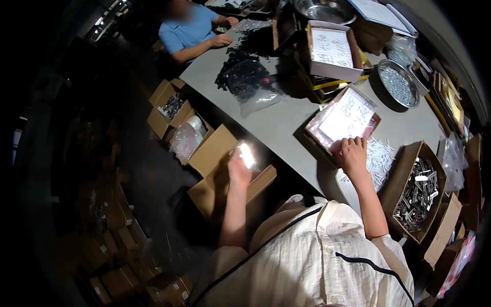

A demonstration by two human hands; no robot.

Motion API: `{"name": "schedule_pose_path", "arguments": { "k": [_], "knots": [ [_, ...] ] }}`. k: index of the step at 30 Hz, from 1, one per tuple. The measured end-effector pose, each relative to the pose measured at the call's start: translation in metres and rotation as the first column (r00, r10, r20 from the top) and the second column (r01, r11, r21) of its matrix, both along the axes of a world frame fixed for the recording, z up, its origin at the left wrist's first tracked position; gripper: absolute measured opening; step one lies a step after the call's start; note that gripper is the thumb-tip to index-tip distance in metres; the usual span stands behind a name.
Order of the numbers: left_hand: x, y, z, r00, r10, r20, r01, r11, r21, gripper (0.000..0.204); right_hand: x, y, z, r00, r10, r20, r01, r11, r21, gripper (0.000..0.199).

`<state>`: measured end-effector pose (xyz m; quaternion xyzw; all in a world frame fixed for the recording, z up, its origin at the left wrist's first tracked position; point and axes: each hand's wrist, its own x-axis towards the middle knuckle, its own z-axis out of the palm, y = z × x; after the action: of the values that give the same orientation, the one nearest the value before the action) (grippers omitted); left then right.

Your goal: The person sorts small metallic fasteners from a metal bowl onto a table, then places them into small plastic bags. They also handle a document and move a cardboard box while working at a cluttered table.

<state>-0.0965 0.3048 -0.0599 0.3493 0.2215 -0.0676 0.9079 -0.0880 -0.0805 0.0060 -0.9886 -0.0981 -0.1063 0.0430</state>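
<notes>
My left hand [239, 173] is off the table's edge, above an open cardboard box [210, 197]. Its fingers are wrapped round a shiny, clear plastic packet [244, 155], whose contents are lost in glare. On the table my right hand [354, 155] rests with curled fingers at the near side of a shallow box [327, 145] lined with pinkish plastic. A handwritten white sheet [349, 115] lies on that box, just beyond the fingertips. What those fingers pinch, if anything, is hidden. Small white plastic pieces [379, 161] are scattered beside the right wrist.
A carton of metal parts [417, 197] stands at the right. Farther back are a steel bowl of small silvery pieces [398, 84], a lidded box with paper [335, 51] and a plastic bag of black parts [250, 82]. A person in blue [189, 33] sits across the table.
</notes>
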Motion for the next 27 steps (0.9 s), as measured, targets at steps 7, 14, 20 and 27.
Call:
{"name": "schedule_pose_path", "arguments": {
  "k": [7, 14, 20, 27],
  "knots": [
    [-0.008, 0.053, -0.028, 0.929, 0.343, -0.136, -0.287, 0.904, 0.318, 0.035, 0.011, -0.001, -0.011, 0.993, -0.036, -0.116, 0.031, 0.998, -0.045, 0.031],
    [-0.025, -0.011, 0.185, 0.615, -0.227, 0.755, -0.3, 0.818, 0.49, 0.049, 0.002, -0.011, 0.02, 0.987, 0.011, -0.163, 0.03, 0.969, 0.247, 0.022],
    [-0.049, -0.123, 0.287, 0.144, -0.11, 0.983, -0.36, 0.92, 0.155, 0.023, -0.007, -0.013, 0.016, 0.996, 0.077, -0.038, -0.066, 0.971, 0.228, 0.045],
    [-0.104, -0.131, 0.315, 0.485, -0.31, 0.818, -0.164, 0.887, 0.432, 0.015, 0.009, -0.007, -0.011, 0.999, -0.012, -0.051, 0.022, 0.98, 0.2, 0.05]
  ]
}}
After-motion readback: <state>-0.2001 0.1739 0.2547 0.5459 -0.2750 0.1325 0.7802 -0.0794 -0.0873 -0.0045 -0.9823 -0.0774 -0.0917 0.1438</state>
